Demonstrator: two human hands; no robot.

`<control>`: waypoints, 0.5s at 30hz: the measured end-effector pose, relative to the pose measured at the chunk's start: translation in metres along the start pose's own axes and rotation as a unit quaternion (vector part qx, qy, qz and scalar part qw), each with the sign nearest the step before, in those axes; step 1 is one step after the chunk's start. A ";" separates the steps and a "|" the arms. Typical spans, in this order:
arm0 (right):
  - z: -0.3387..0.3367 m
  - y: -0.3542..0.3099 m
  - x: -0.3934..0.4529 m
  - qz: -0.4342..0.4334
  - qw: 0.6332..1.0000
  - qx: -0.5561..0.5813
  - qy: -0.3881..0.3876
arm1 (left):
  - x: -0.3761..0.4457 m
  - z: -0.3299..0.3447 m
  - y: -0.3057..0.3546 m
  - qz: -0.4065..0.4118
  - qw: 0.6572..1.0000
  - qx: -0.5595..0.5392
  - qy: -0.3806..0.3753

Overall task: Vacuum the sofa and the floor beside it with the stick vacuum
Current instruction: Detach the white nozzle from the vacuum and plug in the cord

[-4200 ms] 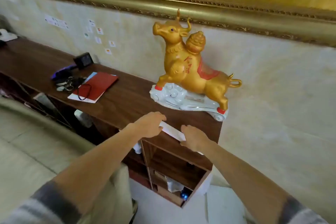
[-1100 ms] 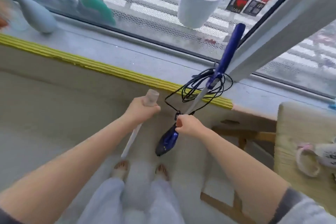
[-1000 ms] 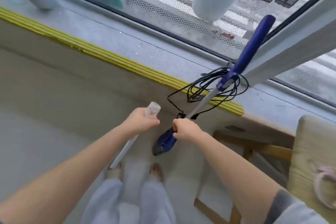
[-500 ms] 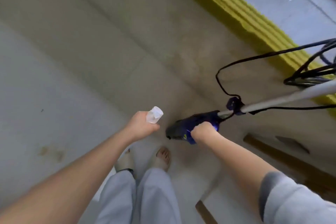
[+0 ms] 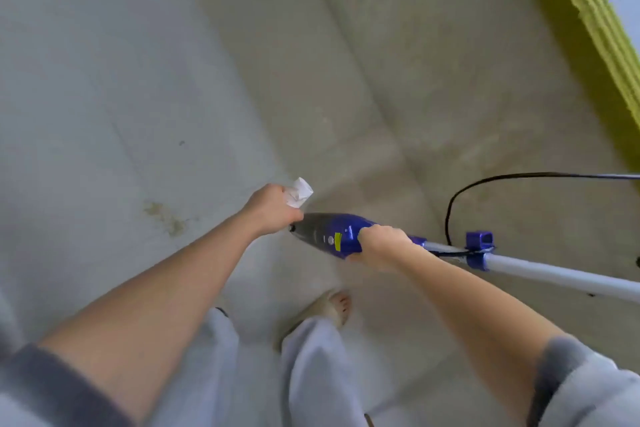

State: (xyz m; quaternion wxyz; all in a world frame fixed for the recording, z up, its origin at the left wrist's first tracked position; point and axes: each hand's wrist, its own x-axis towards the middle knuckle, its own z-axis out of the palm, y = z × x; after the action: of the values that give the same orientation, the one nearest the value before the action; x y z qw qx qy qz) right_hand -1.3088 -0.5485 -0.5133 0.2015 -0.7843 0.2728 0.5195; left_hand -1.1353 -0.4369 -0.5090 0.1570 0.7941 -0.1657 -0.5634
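Vacuum, blue body held level above the floor, gripped by right hand; pale tube and black cord run rightward. Left hand, just left of the vacuum's nose, fingers curled round a clear tube.

You are looking down on the stick vacuum, which is lying nearly level across your front, its blue and dark grey body pointing left and its pale tube running off the right edge. A blue clip is sitting on the tube, and a black cord is looping up from there toward the right. A translucent white tube piece is tilting up just beside the body's tip.
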 end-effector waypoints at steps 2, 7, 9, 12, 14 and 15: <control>-0.020 -0.032 0.002 0.001 1.000 -0.002 0.004 | -0.007 -0.033 -0.013 0.005 1.000 -0.013 0.018; -0.072 -0.132 0.024 -0.016 0.997 -0.003 0.070 | -0.019 -0.129 -0.073 -0.002 0.997 -0.023 0.069; -0.089 -0.170 0.036 -0.027 0.996 0.010 0.089 | -0.019 -0.161 -0.100 -0.018 0.996 -0.018 0.083; -0.105 -0.217 0.054 -0.046 0.992 0.016 0.115 | -0.011 -0.194 -0.133 -0.032 0.995 -0.022 0.090; -0.111 -0.241 0.070 -0.059 0.990 0.016 0.129 | -0.001 -0.206 -0.150 -0.033 0.994 -0.033 0.099; -0.114 -0.249 0.078 -0.065 0.989 0.020 0.134 | 0.004 -0.209 -0.156 -0.031 0.993 -0.035 0.105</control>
State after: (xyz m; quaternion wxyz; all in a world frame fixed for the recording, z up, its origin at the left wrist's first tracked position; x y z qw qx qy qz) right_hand -1.0453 -0.4418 -0.5345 0.2119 -0.8585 0.2564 0.3902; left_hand -0.9226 -0.2855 -0.5145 0.1842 0.8476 -0.1039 -0.4867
